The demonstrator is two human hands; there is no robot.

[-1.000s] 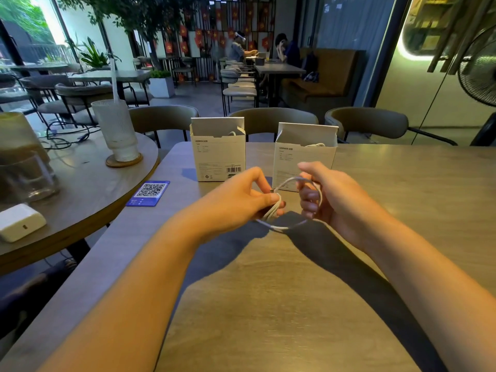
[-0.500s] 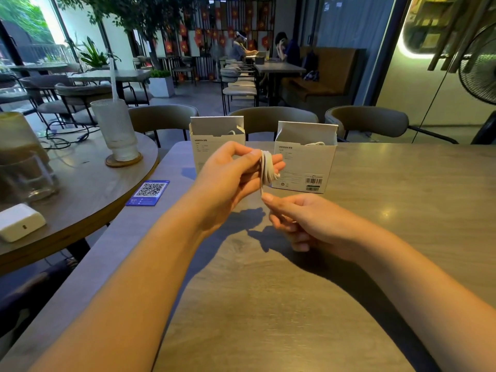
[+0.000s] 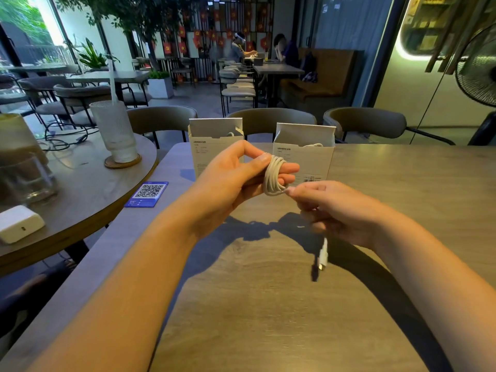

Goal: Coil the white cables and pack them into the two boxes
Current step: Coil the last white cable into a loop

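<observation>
The left hand (image 3: 230,181) grips the coiled white cable (image 3: 274,175) around its fingers, loops upright just before the 2 boxes (image 3: 304,162), while the right hand (image 3: 332,208) pinches its loose tail below-right.

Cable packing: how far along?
Done: both boxes, the left box and the right box, show white cable inside. In hand: left hand holds a coiled white cable; right hand pinches its loose end. Left: finish the coil, box it.
</observation>
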